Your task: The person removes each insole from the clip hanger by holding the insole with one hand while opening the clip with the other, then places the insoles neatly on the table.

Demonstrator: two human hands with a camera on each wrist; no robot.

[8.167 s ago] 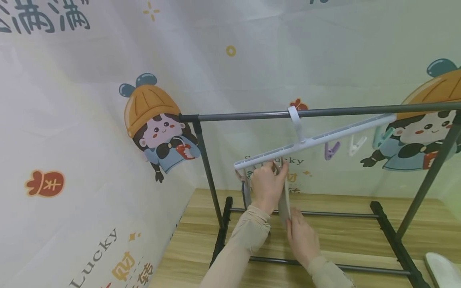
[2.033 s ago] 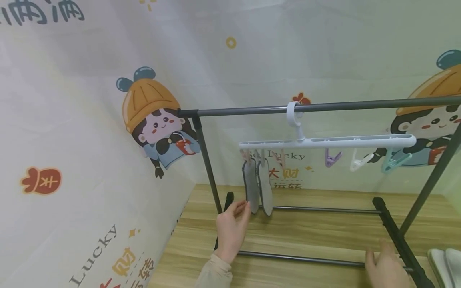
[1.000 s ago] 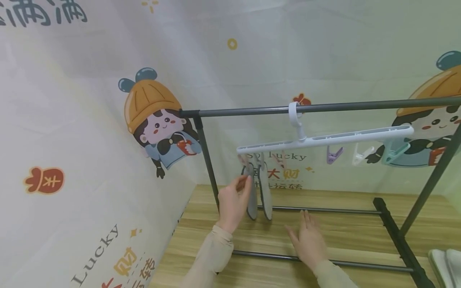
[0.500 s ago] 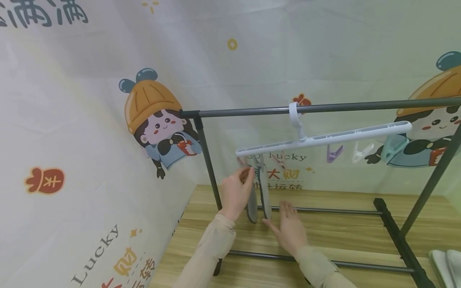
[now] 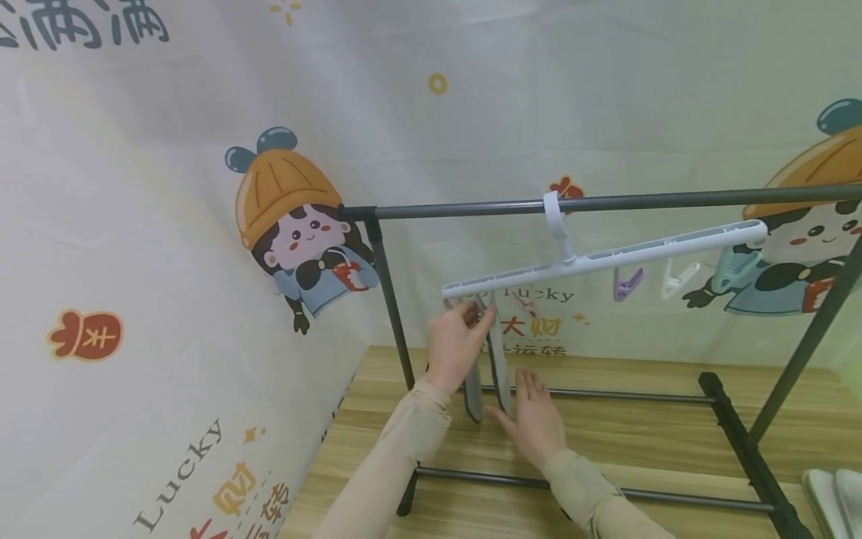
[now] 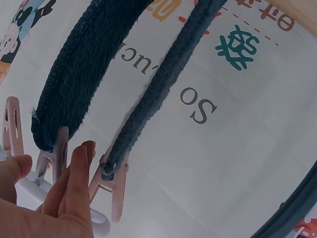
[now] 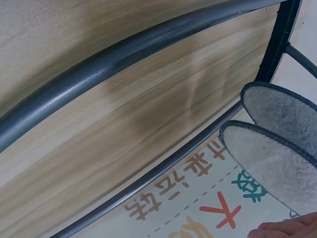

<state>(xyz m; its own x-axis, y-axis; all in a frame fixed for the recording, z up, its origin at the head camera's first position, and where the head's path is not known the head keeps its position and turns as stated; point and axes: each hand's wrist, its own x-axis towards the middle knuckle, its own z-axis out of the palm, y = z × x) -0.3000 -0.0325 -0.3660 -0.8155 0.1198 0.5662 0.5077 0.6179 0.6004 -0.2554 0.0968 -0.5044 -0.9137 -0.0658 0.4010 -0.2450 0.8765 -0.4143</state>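
Two fuzzy insoles, grey on one face and dark blue on the other, hang from clips at the left end of a white hanger [image 5: 606,260]. My left hand [image 5: 453,348] is up at their tops, its straight fingers beside the clip [image 6: 61,146] of the right insole [image 5: 499,367] and its thumb apart on the other side. Beyond it hangs the left insole [image 5: 473,397], partly hidden by that hand. My right hand [image 5: 539,427] is low, fingers extended, right at the lower end of the right insole. The hanger tilts, left end down.
A dark metal rack's top bar [image 5: 471,209] carries the hanger. Purple [image 5: 628,284], white [image 5: 679,281] and teal [image 5: 735,271] clips dangle on the right. Lower bars [image 5: 640,395] cross above the wooden surface [image 5: 626,442]. Pale padded pieces [image 5: 838,498] lie at lower right.
My left hand has risen from the left insole's lower end to the clips. My right hand has come left to the right insole. The hanger, level two seconds ago, has tipped left end down.
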